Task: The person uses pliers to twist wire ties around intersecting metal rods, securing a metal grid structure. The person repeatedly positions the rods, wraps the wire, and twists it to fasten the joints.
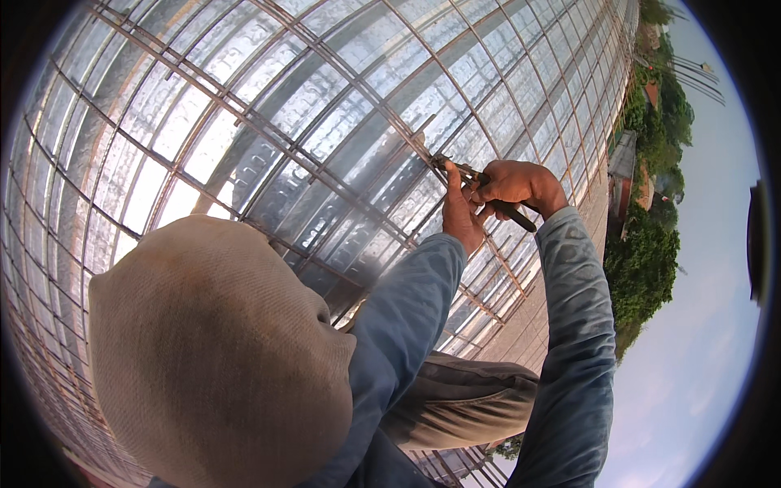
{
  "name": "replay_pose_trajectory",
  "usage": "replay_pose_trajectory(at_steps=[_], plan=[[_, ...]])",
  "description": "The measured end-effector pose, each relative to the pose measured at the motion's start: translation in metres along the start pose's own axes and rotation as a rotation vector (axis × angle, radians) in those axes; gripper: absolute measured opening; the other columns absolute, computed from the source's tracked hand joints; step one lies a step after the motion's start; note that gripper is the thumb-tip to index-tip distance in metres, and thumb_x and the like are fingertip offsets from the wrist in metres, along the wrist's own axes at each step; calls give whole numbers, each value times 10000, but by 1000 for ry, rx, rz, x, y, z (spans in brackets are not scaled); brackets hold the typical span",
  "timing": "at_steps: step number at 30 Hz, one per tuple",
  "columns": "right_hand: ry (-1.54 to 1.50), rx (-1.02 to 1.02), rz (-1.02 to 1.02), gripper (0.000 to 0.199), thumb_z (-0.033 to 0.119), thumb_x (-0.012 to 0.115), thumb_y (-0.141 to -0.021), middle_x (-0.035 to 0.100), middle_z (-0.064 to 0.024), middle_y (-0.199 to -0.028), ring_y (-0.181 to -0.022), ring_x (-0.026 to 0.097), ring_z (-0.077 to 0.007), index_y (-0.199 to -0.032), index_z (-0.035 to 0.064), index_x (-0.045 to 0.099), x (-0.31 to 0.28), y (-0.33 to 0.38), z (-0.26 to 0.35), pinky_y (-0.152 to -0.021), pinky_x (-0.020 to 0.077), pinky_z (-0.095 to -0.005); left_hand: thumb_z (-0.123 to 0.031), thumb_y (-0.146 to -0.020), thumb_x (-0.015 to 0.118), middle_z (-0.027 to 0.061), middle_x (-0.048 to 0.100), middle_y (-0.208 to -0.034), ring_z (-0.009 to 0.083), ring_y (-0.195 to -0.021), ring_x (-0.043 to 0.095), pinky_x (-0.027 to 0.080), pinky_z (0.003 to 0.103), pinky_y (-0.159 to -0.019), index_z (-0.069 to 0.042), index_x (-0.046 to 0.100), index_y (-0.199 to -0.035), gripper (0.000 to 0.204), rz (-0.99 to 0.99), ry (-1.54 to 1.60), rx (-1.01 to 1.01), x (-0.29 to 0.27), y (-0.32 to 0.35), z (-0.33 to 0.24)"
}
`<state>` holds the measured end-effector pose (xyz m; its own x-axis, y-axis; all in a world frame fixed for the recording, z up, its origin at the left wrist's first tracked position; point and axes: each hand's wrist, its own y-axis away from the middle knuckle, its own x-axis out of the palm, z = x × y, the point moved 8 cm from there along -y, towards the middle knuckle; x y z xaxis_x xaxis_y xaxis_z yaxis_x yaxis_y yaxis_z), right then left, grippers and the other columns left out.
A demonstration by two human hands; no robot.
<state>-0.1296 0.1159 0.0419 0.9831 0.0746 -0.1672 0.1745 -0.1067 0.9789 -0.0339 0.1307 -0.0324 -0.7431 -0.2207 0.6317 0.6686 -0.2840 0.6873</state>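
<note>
Where steel bars (396, 122) cross | right hand (517, 185) clasping pliers (525, 222) | left hand (462, 215) alongside, perhaps to steady them, grip unclear

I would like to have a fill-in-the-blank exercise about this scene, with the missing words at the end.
1. The hand closed around the dark handle of the tool is the person's ____ one.
2. The colour of both sleeves is ____.
3. The trees stand toward the ____ edge of the picture.
4. Behind the crossing bars are shiny sheets made of ____.

Missing words: right; blue; right; metal.
</note>
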Motion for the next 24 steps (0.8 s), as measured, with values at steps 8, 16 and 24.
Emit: replay_pose_trajectory(at_steps=[8,16,24], plan=[[811,-210,-577,483,250,761,-869,725,-156,-989,-973,723,-334,-1270,23,618,-23,50,27,-848,568,-458,-467,-1034,618,-3,664,-948,200,-892,668,589,397,-762,-157,593,-993,314,102,324,-16,19,-58,5],[1317,-110,-1015,280,197,649,-914,617,-68,-1045,-1000,629,-218,-1149,49,614,-2,73,19,-848,491,-368,-361,-1057,617,35,606,-935,199,-869,661,612,371,-762,-102,522,-1072,277,-300,439,-27,37,-49,10],[1220,-354,-1060,109,199,614,-937,599,-61,-870,-830,651,-221,-968,95,622,-43,41,-1,-749,514,-374,-369,-1085,556,50,589,-883,203,-844,620,574,346,-796,-58,554,-990,326,-291,482,104,44,-65,9]])
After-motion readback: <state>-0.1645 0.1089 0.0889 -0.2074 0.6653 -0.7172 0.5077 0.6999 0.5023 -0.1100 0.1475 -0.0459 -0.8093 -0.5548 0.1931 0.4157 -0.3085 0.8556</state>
